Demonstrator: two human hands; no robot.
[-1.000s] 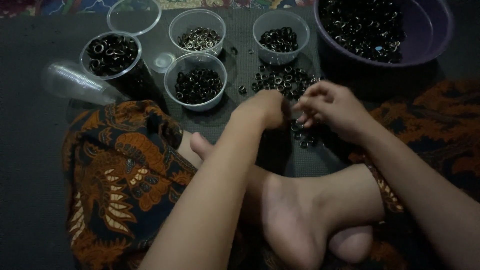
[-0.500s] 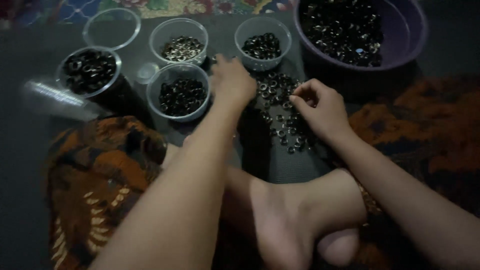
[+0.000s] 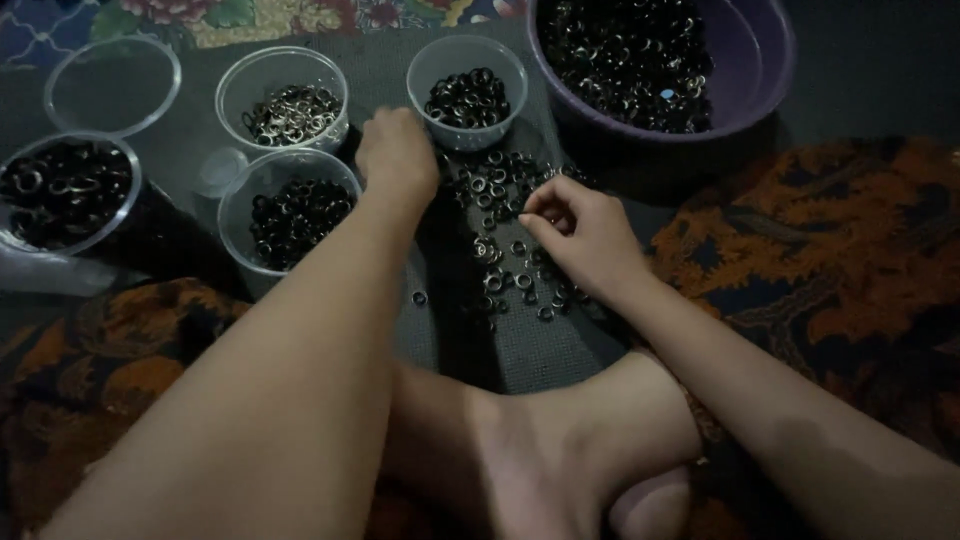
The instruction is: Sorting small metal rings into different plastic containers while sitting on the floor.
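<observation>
Head view: left hand [image 3: 397, 150], grip curled shut, contents unseen, between clear cups [image 3: 467, 92] at centre top. Right hand [image 3: 580, 232] pinches among loose metal rings [image 3: 500, 270] on the grey mat [image 3: 530, 345].

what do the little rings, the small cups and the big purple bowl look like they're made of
Rings: probably metal, dark with small glints.
Cups: likely clear plastic, since the contents show through thin walls.
Purple bowl: probably plastic, smooth, opaque and softly shiny.
</observation>
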